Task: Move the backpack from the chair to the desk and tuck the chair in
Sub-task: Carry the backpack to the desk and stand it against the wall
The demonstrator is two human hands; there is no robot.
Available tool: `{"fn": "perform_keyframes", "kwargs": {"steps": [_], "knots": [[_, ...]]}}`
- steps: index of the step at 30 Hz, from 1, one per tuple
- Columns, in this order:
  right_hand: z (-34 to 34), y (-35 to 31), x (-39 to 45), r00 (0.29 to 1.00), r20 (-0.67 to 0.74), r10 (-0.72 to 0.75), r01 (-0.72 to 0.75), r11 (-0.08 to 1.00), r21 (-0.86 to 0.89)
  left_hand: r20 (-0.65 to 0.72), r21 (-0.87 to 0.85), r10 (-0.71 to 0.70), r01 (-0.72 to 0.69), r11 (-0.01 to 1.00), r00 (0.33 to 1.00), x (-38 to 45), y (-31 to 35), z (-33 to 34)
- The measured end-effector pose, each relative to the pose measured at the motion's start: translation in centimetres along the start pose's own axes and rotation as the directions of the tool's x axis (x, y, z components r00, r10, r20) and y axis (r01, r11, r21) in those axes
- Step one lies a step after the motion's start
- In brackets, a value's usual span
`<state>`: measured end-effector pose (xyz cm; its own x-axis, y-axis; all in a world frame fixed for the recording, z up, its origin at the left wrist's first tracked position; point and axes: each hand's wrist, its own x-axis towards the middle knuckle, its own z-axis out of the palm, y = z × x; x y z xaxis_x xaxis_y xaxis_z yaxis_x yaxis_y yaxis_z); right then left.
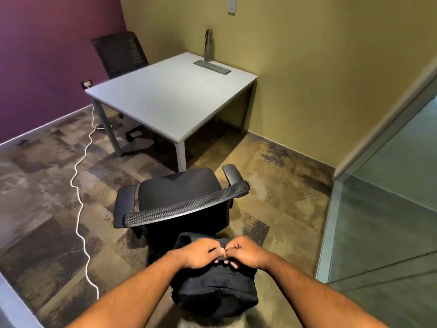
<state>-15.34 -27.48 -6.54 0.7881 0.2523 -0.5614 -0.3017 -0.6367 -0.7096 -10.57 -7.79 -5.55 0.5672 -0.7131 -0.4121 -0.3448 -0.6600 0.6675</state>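
Hands meet at the top of the black backpack: left hand and right hand, fingers pinched narrow on its top strap, holding it off the floor behind the chair. That chair's seat is bare, standing apart from the surface, off its near corner. A white cable trails across the carpet.

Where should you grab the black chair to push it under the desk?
Grab the top rail of the chair backrest, coming from behind, where the person stands. The chair's back faces the person and its seat faces the desk, so a push on that wide curved rail would likely roll it straight in. Both hands, left and right, are now busy holding the backpack.
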Motion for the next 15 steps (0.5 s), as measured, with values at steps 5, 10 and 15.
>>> {"fn": "perform_keyframes", "kwargs": {"steps": [5, 10, 15], "knots": [[-7.1, 4.4, -2.4, 0.998, -0.064, -0.015, 0.027, 0.983, 0.181, 0.088, 0.026, 0.035, -0.037, 0.999, 0.996, 6.6, 6.2, -0.2], [-9.1, 6.5, -3.9, 0.997, -0.062, 0.04, -0.029, 0.986, 0.166, 0.11, 0.053, 0.052, -0.058, 0.997, 0.993, 10.1, 7.5, 1.3], [-15.8, 10.6, -4.9, 0.994, -0.088, 0.058, -0.045, 0.988, 0.149, 0.162, 0.03, 0.066, -0.072, 0.997, 0.985, 16.6, 13.1, 1.0]]}}
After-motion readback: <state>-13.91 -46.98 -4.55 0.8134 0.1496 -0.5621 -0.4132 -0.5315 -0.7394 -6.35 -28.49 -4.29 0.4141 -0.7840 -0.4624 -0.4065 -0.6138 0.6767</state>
